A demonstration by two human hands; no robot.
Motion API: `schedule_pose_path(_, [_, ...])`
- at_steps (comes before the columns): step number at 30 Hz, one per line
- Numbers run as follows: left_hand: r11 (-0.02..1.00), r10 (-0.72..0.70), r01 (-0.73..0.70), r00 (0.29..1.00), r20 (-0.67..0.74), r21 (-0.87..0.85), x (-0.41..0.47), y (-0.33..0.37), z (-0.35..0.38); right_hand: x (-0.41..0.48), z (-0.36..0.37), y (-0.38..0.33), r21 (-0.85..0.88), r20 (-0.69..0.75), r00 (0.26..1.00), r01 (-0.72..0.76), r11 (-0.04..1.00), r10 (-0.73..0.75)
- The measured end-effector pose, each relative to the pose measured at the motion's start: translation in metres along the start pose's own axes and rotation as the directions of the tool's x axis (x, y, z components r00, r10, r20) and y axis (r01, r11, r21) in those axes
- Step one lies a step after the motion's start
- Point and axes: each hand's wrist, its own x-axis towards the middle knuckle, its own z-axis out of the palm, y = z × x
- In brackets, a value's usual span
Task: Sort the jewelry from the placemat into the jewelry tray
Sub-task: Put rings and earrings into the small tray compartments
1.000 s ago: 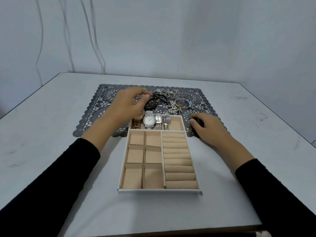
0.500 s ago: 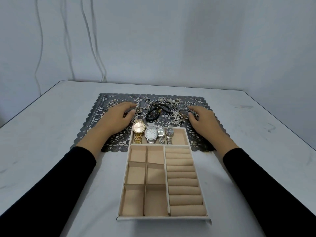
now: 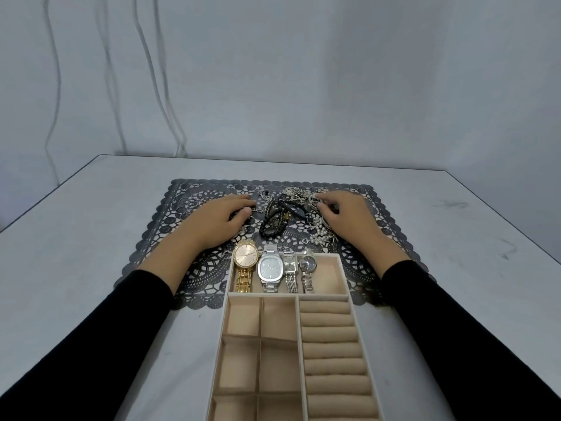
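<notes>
Head view, with 12 o'clock taken as the far edge of the table (image 3: 76, 253) and 6 o'clock as the person's side. A dark lace placemat (image 3: 394, 238) lies across the middle of the table. The beige jewelry tray (image 3: 288, 294) sits at its 6 o'clock, with the tray's far end overlapping the mat's near edge.

Both forearms, in black sleeves, reach from 7 and 5 o'clock toward the heap of jewelry at the centre of the mat. The left hand (image 3: 218, 221) lies palm down on the mat at the heap's 9 o'clock. Its fingers are loosely bent and held close together, and the fingertips touch a thin silver chain (image 3: 264, 197). The right hand (image 3: 349, 217) is arched palm down at the heap's 3 o'clock. Its fingers curl down into the tangled silver chains (image 3: 300, 192), and the thumb is tucked in toward them. I cannot tell whether it has actually pinched a piece.

Between the hands lie black bracelets (image 3: 279, 217). A pearl strand (image 3: 318, 230) trails toward 6 o'clock just beside the right thumb. A few small rings (image 3: 188, 205) lie apart at the mat's 9 to 10 o'clock.

The tray's far compartment, at its 12 o'clock, holds four watches side by side. From 9 toward 3 o'clock these are a gold watch (image 3: 246, 258), a large silver watch (image 3: 270, 268), a small rectangular watch (image 3: 290, 264) and a small round watch (image 3: 307, 263).
</notes>
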Motion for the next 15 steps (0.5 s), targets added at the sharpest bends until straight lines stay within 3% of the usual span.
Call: schedule_pose_path(15, [0.986,0.161,-0.160,0.987,0.026,-0.042,0.047,0.022,0.008,0.019,0.007,0.006,0.053,0.092,0.988,0.119,0.991,-0.124])
